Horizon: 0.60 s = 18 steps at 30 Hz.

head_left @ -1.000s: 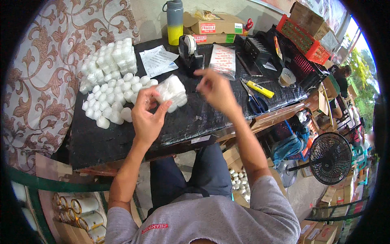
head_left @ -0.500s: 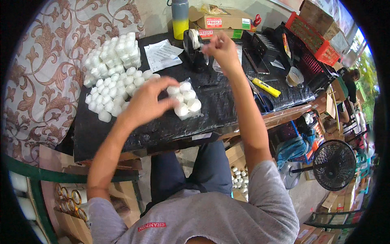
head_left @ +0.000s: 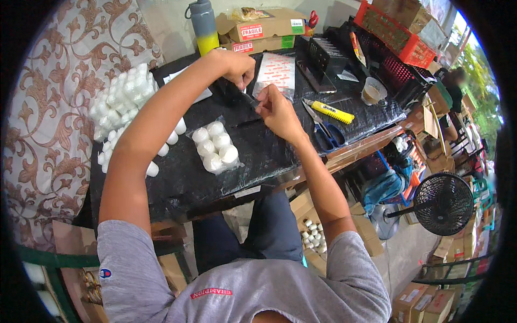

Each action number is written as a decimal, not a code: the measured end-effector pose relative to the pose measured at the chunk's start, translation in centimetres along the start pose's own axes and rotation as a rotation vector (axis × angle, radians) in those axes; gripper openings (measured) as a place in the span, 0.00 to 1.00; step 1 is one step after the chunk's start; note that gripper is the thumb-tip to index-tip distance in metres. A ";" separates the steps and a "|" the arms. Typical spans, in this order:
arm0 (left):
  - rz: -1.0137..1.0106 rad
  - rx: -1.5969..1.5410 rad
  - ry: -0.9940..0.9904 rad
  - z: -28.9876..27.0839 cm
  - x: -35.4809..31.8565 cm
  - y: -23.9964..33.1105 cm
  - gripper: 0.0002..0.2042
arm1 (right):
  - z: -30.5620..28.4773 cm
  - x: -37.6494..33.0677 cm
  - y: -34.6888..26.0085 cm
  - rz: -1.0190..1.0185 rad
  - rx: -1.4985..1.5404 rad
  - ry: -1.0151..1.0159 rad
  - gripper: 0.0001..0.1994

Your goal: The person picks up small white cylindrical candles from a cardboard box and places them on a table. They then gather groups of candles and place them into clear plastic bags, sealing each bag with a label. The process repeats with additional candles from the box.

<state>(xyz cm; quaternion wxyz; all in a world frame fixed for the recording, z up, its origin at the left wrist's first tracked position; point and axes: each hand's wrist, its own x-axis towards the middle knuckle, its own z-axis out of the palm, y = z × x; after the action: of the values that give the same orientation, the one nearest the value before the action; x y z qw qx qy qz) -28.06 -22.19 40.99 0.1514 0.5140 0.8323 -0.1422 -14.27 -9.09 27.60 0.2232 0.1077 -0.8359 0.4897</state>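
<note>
Left fingers [head_left: 243, 69] pinched on the tape dispenser [head_left: 229, 89], right fingers [head_left: 267, 105] gripping the tape strip [head_left: 252, 100] drawn between them, bag of white caps [head_left: 214, 149] just below on the worktop [head_left: 269, 156]; best keep strip taut, tear clean.

left hand [head_left: 237, 65] on tape dispenser [head_left: 232, 89] | right hand [head_left: 273, 107] pinching clear tape strip [head_left: 251, 100] | bagged white caps [head_left: 215, 148] on black table [head_left: 258, 156] | yellow cutter [head_left: 331, 111] right

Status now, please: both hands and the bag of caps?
Left hand on tape dispenser. Right hand pinching tape strip. Bag of caps lying free. Nothing blocking.
</note>
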 end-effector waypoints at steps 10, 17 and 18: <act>-0.019 -0.004 -0.023 -0.1 0.1 -0.6 0.05 | -0.4 -0.6 -1.8 0.051 0.032 0.009 0.15; -0.028 0.079 0.067 -0.1 0.1 0.3 0.03 | -0.5 -0.5 -1.5 0.055 -0.032 0.017 0.17; -0.043 0.102 0.101 0.1 0.0 1.0 0.02 | -0.5 -0.7 -1.4 0.051 -0.067 0.025 0.18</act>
<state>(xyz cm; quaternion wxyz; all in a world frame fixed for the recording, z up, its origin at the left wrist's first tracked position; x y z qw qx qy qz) -27.18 -21.82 40.85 0.0800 0.5096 0.8413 -0.1615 -12.96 -9.40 28.53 0.2247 0.0729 -0.8515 0.4682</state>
